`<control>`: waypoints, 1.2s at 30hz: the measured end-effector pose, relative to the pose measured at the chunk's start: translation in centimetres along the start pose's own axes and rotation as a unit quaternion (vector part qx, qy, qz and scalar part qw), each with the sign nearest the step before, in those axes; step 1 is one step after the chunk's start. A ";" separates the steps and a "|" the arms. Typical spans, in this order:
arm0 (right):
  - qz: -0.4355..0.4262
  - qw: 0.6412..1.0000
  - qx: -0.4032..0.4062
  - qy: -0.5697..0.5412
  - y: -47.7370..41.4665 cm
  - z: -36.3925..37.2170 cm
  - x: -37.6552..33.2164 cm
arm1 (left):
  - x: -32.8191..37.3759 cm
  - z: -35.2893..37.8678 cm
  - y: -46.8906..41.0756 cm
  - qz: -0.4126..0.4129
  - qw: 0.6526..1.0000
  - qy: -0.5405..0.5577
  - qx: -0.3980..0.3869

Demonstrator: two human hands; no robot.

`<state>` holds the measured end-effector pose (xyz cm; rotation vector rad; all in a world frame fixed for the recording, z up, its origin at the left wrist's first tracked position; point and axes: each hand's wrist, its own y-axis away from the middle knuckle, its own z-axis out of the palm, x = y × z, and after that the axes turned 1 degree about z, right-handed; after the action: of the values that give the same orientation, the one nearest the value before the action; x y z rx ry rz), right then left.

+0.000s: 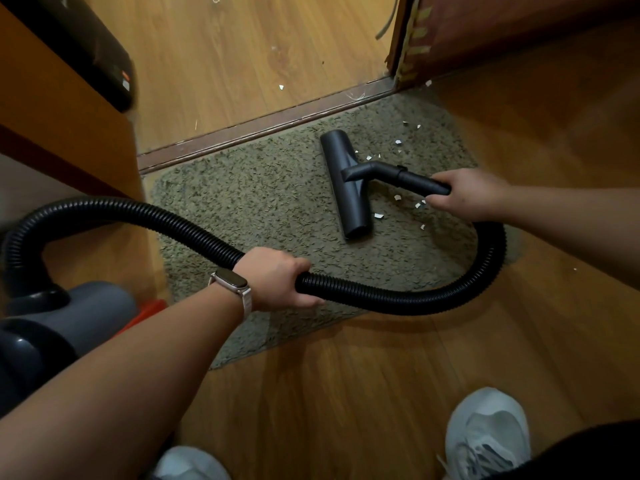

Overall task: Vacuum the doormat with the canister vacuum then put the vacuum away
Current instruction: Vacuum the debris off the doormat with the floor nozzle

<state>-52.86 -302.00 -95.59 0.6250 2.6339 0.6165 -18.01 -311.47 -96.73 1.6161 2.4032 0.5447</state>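
An olive shaggy doormat (270, 202) lies on the wooden floor by a door threshold. A black floor nozzle (346, 188) rests flat on the mat, right of centre. My right hand (467, 194) grips the black tube behind the nozzle. A ribbed black hose (450, 292) loops from there toward me and left to the grey canister vacuum (69, 323) at the lower left. Mid-hose, my left hand (280, 278), a watch on its wrist, grips it. Small white paper scraps (398, 143) lie on the mat to the right of the nozzle.
A dark threshold strip (263, 128) borders the mat's far edge, with more scraps on the floor beyond. A wooden cabinet (62, 109) stands at left, a door frame (401, 39) at upper right. My grey shoes (485, 434) are on the floor in front.
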 end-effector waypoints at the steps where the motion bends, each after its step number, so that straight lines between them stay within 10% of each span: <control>1: -0.004 1.000 0.002 0.003 -0.1 0.1 -0.2 | 0.0 0.0 0.0 0.000 1.000 -0.002 -0.002; 12: -0.098 0.991 -0.059 0.073 0.1 0.6 -3.1 | 0.0 0.3 0.4 0.008 1.000 -0.014 -0.018; 36: -0.025 0.996 -0.063 0.054 3.0 -1.4 4.3 | 3.8 -0.7 -2.6 0.028 1.000 0.008 0.003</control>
<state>-56.02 -297.97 -94.04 0.5009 2.6756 0.8149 -21.97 -309.01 -96.96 1.6919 2.3807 0.5622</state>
